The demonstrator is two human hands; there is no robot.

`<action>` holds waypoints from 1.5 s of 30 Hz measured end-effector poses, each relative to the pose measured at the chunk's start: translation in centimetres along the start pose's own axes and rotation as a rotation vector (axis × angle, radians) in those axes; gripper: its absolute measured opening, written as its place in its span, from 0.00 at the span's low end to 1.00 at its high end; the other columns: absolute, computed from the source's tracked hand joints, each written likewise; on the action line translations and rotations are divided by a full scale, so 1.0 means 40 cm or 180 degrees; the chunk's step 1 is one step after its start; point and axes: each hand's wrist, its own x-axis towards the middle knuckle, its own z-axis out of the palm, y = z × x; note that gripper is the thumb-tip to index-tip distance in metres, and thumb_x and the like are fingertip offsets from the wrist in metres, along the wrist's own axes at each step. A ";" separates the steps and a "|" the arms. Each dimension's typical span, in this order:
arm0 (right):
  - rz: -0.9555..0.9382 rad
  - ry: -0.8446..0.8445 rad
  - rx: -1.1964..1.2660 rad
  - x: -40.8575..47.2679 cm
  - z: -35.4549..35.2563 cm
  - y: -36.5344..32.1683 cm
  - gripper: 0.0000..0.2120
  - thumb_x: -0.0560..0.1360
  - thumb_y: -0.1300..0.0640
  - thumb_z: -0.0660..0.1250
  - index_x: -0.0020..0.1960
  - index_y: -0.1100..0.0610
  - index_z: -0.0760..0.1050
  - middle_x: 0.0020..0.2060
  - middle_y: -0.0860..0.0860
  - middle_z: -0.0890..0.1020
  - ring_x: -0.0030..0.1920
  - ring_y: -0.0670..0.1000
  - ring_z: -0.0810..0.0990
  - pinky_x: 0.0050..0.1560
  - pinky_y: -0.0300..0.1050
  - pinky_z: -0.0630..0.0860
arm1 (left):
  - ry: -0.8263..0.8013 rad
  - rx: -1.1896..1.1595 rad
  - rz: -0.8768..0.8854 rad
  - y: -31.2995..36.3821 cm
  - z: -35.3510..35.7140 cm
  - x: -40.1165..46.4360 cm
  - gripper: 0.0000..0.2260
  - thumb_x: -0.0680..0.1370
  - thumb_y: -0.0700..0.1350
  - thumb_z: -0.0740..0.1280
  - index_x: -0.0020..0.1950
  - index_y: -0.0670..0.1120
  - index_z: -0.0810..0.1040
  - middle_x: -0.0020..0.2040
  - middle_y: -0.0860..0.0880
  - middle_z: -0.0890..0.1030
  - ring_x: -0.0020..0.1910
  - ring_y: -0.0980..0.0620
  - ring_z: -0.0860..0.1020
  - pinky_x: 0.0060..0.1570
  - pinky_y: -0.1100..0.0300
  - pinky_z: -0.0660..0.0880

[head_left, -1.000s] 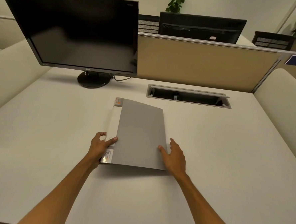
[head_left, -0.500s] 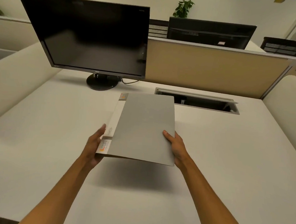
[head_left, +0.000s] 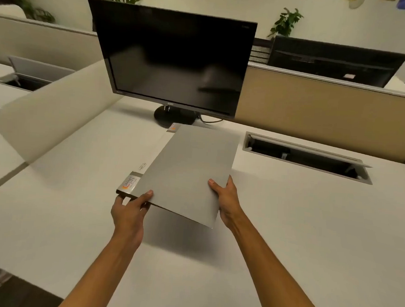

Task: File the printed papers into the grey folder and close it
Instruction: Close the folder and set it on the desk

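The grey folder (head_left: 191, 171) sits in the middle of the frame, closed and lifted clear of the white desk (head_left: 298, 230), casting a soft shadow on the surface beneath its near edge. The left hand (head_left: 129, 210) pinches the near corner by the labelled spine, thumb on top and fingers curled underneath; the right hand (head_left: 227, 200) grips the near part of the opposite long edge the same way, thumb pressed on the cover. The far end of the folder reaches toward the base of the black monitor (head_left: 171, 59) at the upper centre, and to the right of it an open cable hatch (head_left: 308, 157) is cut into the desk. No printed papers show anywhere in view, so I cannot say whether they are already inside or somewhere out of sight. As I see it, the main risk is the grip: both hands hold only the near end, so the long far end hangs unsupported and could droop or swing, knocking the monitor stand if pushed forward. If loose sheets are inside, tilting the folder could let them slide out of the open edge, perhaps toward the hatch. Setting it down flat before opening would probably avoid both.
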 end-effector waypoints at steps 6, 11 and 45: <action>0.0048 -0.0235 -0.0187 0.077 0.173 0.010 0.24 0.74 0.59 0.70 0.67 0.54 0.66 0.59 0.51 0.77 0.55 0.51 0.79 0.52 0.45 0.77 | 0.0348 0.0336 0.0384 0.109 -0.065 0.128 0.32 0.69 0.29 0.72 0.70 0.43 0.66 0.58 0.41 0.79 0.54 0.47 0.81 0.47 0.59 0.79; 0.0133 -0.0409 -0.0382 0.151 0.300 0.026 0.26 0.72 0.60 0.71 0.66 0.54 0.64 0.58 0.51 0.77 0.54 0.51 0.78 0.49 0.43 0.77 | 0.0525 0.0535 0.0544 0.187 -0.106 0.227 0.37 0.69 0.27 0.71 0.73 0.47 0.61 0.57 0.46 0.73 0.47 0.53 0.78 0.53 0.55 0.75; -0.0309 -0.1163 -0.4248 0.374 0.632 0.153 0.34 0.72 0.45 0.69 0.73 0.44 0.59 0.76 0.57 0.51 0.72 0.60 0.57 0.67 0.58 0.63 | 0.1276 0.3657 0.0678 0.301 -0.365 0.643 0.33 0.70 0.49 0.75 0.72 0.46 0.67 0.62 0.38 0.72 0.60 0.36 0.73 0.59 0.45 0.71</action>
